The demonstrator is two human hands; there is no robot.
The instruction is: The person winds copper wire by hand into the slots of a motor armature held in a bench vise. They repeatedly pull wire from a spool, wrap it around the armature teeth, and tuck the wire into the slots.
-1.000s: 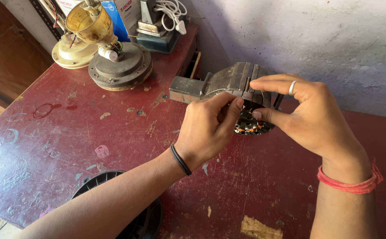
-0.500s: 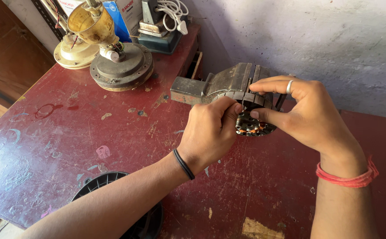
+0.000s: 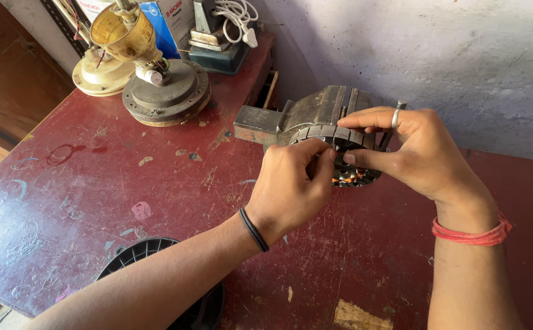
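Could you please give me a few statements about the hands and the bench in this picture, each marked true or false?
1. Both hands work at the ribbed metal motor part. True.
2. The left hand wears a ring. False: the ring is on the right hand.
3. The red table is scratched and stained. True.
4. A black wristband is on the right wrist. False: it is on the left; the right has red thread.

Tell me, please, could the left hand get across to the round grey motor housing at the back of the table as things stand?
Probably yes: the left hand is busy at the stator, but bare red table lies between it and the motor housing.
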